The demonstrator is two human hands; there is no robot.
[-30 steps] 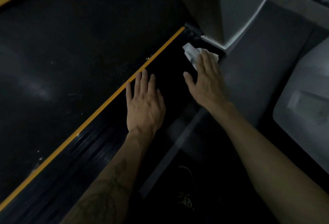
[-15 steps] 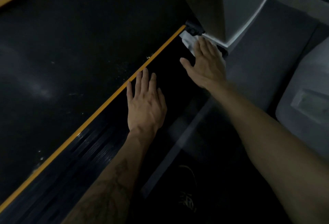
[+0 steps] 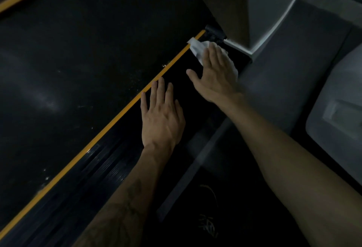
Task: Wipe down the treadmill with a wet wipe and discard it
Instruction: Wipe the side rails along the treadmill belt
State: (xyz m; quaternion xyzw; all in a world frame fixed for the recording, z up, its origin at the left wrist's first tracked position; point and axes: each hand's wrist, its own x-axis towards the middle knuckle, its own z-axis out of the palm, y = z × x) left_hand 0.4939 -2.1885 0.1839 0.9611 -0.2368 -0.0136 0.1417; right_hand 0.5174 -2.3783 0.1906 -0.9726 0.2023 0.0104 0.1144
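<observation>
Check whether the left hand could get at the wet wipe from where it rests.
Probably yes. The left hand lies flat on the side rail, and only bare rail separates it from the wet wipe. But the right hand covers most of it.

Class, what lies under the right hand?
A white wet wipe under the flat right hand, on the treadmill's dark side rail. The rest of the wipe is covered.

A grey floor point(image 3: 290, 66) lay to the right. A pale grey object point(image 3: 340, 109) stood at the right edge. A dark shoe point(image 3: 208, 225) was dimly visible below.
</observation>
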